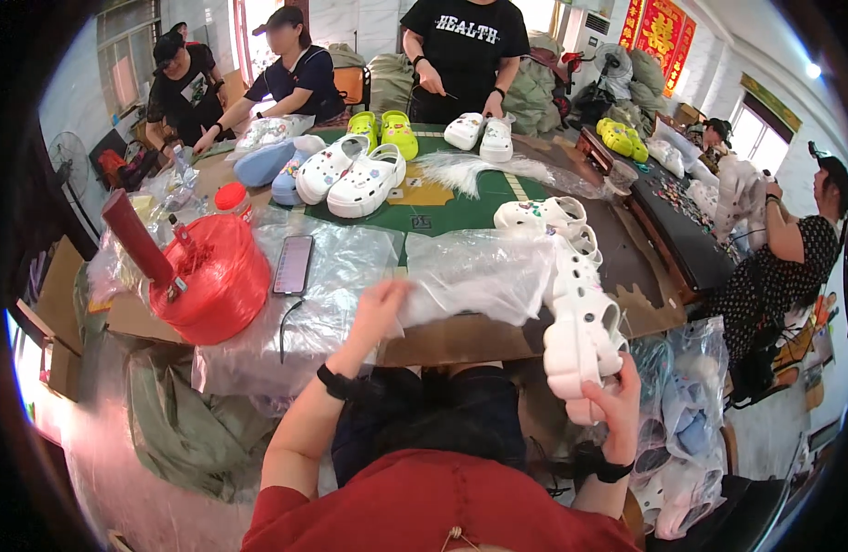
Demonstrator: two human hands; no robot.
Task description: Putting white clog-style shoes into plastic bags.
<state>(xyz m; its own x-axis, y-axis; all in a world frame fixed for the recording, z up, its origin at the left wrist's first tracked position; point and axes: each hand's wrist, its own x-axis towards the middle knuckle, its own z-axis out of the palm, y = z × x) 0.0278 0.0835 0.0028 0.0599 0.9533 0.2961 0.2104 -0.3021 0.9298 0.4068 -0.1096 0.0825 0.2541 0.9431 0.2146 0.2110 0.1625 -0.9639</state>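
Packing station, seen from above. Your right hand grips a white clog by its heel end, holding it upright off the table's near edge. Your left hand is closed on a clear plastic bag lying on the table. The clog is not yet in the bag. More white clogs wait just behind; decorated pairs stand farther back, unbagged.
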